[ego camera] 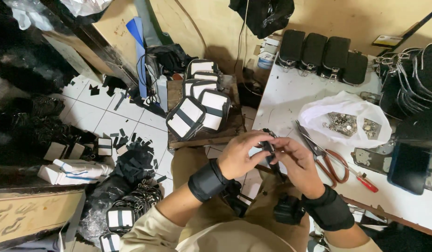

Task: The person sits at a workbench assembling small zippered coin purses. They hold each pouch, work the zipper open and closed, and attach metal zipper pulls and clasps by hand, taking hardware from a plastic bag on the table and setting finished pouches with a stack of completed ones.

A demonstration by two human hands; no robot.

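Observation:
My left hand and my right hand meet over my lap at the white table's near edge. Together they grip a small black piece, a strap-like part, pinched between the fingers of both. Both wrists wear black wrist bands. Another small black part lies in my lap just below my right wrist.
Red-handled scissors and a white plastic bag of metal fittings lie on the white table. Black pouches line its back. A dark phone lies right. White-and-black pouches pile on a wooden stool; scraps litter the tile floor.

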